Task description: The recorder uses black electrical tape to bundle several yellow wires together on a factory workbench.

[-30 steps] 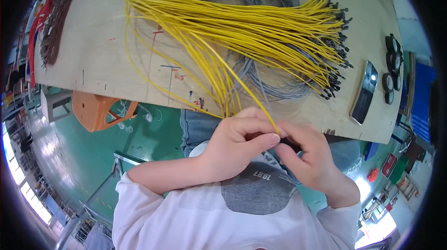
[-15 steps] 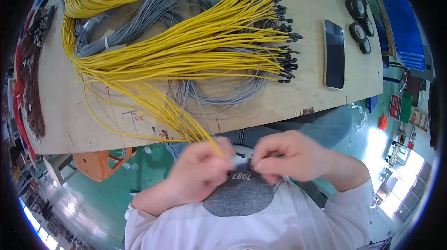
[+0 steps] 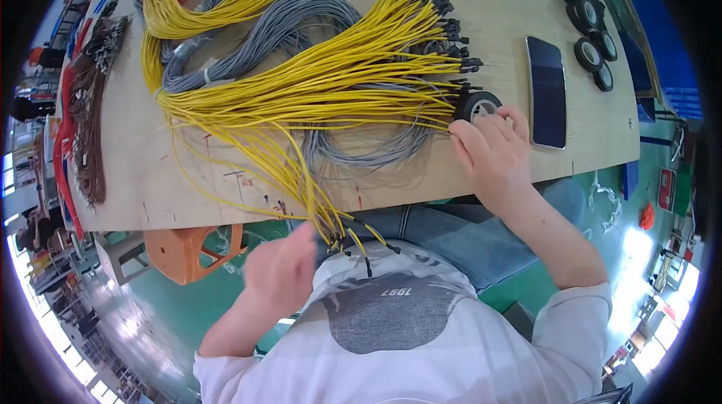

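Observation:
Toward the right of the table, my right hand has its fingers bent against a roll of black tape, which lies flat by the black connectors. My left hand hangs below the table's front edge, its fingers smeared by motion; whether they hold anything does not show. Close to it, a loose bunch of yellow cables droops over the edge. Their black-tipped ends hang in front of my shirt. The main bundle of yellow cables spreads across the tabletop.
Grey cables lie under and beside the yellow ones. A phone and several more tape rolls sit to the right. Brown cables lie along the left edge. An orange stool stands below the table.
My right hand has gone from my chest up to the table, where a tape roll now lies under it. The left has let go of the yellow cables and moved left. The view has shifted slightly.

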The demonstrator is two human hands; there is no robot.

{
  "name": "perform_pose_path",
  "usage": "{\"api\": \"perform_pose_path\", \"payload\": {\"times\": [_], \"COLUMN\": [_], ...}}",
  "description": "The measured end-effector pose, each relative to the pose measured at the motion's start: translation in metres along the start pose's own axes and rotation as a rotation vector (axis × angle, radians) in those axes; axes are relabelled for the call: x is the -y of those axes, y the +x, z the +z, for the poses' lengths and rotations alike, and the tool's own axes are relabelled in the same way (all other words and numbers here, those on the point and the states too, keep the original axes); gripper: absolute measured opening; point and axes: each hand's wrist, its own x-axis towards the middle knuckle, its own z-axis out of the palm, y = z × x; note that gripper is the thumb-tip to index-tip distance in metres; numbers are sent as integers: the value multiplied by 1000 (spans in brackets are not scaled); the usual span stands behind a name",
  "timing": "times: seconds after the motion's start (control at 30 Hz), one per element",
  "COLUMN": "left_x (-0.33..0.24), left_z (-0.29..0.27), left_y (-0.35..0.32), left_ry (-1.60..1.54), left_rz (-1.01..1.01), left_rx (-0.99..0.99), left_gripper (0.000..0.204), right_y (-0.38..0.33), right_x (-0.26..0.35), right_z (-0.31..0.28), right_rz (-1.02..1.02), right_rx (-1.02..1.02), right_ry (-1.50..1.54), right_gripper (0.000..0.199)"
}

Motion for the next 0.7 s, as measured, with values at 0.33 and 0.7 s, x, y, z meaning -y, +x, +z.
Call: {"api": "perform_pose_path", "payload": {"times": [0.33, 0.7], "left_x": [-29, -20], "left_z": [6, 12], "left_y": [61, 43], "left_ry": [-212, -1002], "left_rz": [284, -166], "left_rx": [-236, -263], "left_gripper": [46, 11], "right_y": [24, 57], "right_x": [40, 76], "right_z": [-60, -20], "right_rz": [-90, -12], "right_rx": [3, 151], "right_ry": [307, 926], "right_gripper": [30, 27]}}
